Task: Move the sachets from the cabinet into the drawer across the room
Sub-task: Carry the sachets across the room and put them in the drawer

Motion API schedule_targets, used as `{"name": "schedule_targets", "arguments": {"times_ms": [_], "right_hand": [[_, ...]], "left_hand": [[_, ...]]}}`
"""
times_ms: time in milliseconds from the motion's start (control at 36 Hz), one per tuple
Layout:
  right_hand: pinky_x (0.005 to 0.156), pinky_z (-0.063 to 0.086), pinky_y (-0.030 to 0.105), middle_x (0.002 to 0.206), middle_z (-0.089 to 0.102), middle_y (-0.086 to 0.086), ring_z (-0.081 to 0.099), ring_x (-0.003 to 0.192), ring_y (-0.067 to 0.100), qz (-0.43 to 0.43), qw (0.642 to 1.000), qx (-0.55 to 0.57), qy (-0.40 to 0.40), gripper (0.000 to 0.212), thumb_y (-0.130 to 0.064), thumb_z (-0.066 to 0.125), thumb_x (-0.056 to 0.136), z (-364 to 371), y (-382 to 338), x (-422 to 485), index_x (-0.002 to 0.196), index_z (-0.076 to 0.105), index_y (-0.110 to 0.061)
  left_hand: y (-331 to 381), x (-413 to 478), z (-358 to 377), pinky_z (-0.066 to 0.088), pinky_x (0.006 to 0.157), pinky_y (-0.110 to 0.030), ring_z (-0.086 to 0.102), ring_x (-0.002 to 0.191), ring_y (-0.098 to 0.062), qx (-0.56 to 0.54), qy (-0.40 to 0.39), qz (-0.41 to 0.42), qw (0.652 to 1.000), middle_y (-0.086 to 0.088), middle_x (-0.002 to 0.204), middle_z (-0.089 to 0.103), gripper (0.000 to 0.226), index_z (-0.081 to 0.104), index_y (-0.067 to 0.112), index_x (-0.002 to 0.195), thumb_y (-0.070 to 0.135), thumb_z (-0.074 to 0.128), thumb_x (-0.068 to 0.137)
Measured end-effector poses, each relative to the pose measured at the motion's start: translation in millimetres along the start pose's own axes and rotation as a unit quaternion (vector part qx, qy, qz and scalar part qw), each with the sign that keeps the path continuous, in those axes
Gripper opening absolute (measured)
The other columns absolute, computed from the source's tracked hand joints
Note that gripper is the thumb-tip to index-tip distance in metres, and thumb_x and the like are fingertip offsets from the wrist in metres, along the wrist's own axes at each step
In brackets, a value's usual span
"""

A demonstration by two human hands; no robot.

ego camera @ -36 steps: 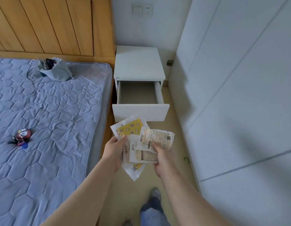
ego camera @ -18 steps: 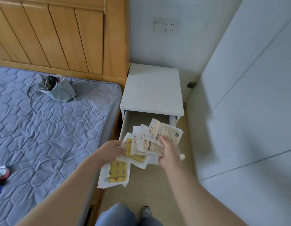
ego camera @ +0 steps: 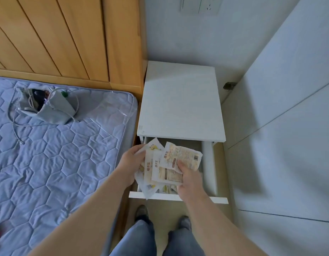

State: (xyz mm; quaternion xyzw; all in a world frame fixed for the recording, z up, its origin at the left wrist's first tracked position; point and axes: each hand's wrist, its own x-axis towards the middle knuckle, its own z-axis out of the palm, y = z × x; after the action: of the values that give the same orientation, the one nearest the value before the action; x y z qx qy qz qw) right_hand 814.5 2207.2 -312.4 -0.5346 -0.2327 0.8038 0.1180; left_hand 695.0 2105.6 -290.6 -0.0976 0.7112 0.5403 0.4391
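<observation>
Both my hands hold a fanned bundle of several white and yellow sachets (ego camera: 164,166) over the open drawer (ego camera: 209,167) of a white bedside cabinet (ego camera: 180,100). My left hand (ego camera: 131,163) grips the bundle's left side. My right hand (ego camera: 188,179) pinches the top sachets at the lower right, thumb on top. The lower sachets hang down inside the drawer, near its front panel (ego camera: 220,200). The drawer's floor is mostly hidden behind the sachets and my hands.
A bed with a quilted blue mattress (ego camera: 54,154) and a wooden headboard (ego camera: 67,37) stands close on the left. A grey pouch with cords (ego camera: 47,108) lies on it. White wardrobe panels (ego camera: 289,126) close the right side. My feet (ego camera: 141,211) stand just before the drawer.
I have stepped up to the cabinet. The bundle has come forward and down over the open drawer, and the sachet that hung low from my left hand now lies back in the bundle.
</observation>
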Motion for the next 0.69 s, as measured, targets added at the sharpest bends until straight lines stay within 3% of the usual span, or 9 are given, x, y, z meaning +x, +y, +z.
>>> {"name": "schedule_targets", "arguments": {"times_ms": [111,250,333,500,695], "right_hand": [[0.07,0.055,0.042,0.109,0.069,0.012,0.066,0.096,0.03,0.016,1.0,0.01,0.007,0.025,-0.004,0.059,0.089,-3,-5,13,0.112,0.06,-0.013],[0.069,0.057,0.043,0.108,0.069,0.013,0.067,0.096,0.031,0.04,0.999,-0.021,0.009,0.027,-0.004,0.059,0.09,-18,-27,29,0.115,0.059,-0.012],[0.077,0.056,0.049,0.107,0.07,0.012,0.068,0.096,0.03,0.05,0.997,-0.057,0.012,0.031,-0.006,0.062,0.087,-36,-36,40,0.117,0.059,-0.012],[0.069,0.058,0.042,0.103,0.072,0.011,0.069,0.092,0.028,0.069,0.995,-0.076,0.012,0.026,-0.007,0.062,0.088,-67,-54,55,0.113,0.062,-0.011],[0.066,0.057,0.042,0.096,0.073,0.007,0.069,0.089,0.026,0.046,0.997,-0.065,0.02,0.017,-0.006,0.061,0.088,-91,-68,76,0.101,0.064,-0.017]], "left_hand": [[1,12,22,0.055,0.082,-0.049,0.068,0.083,-0.026,-0.061,0.051,-0.015,0.997,-0.005,0.088,0.069,0.014,0.059,0.026,0.101,0.018,0.049,0.097],[-8,17,47,0.053,0.084,-0.054,0.066,0.09,-0.028,-0.088,0.053,-0.046,0.994,-0.007,0.096,0.067,0.017,0.056,0.026,0.11,0.018,0.046,0.098],[-14,20,62,0.05,0.088,-0.057,0.065,0.095,-0.03,-0.068,0.041,-0.069,0.994,-0.007,0.098,0.066,0.018,0.057,0.033,0.095,0.017,0.049,0.097],[-26,34,88,0.053,0.087,-0.051,0.065,0.092,-0.027,-0.019,0.059,-0.078,0.995,-0.008,0.101,0.064,0.021,0.057,0.03,0.111,0.02,0.058,0.092],[-35,59,90,0.053,0.08,-0.046,0.064,0.085,-0.025,0.006,0.102,-0.035,0.994,-0.006,0.093,0.063,0.015,0.054,0.024,0.106,0.013,0.046,0.098]]}}
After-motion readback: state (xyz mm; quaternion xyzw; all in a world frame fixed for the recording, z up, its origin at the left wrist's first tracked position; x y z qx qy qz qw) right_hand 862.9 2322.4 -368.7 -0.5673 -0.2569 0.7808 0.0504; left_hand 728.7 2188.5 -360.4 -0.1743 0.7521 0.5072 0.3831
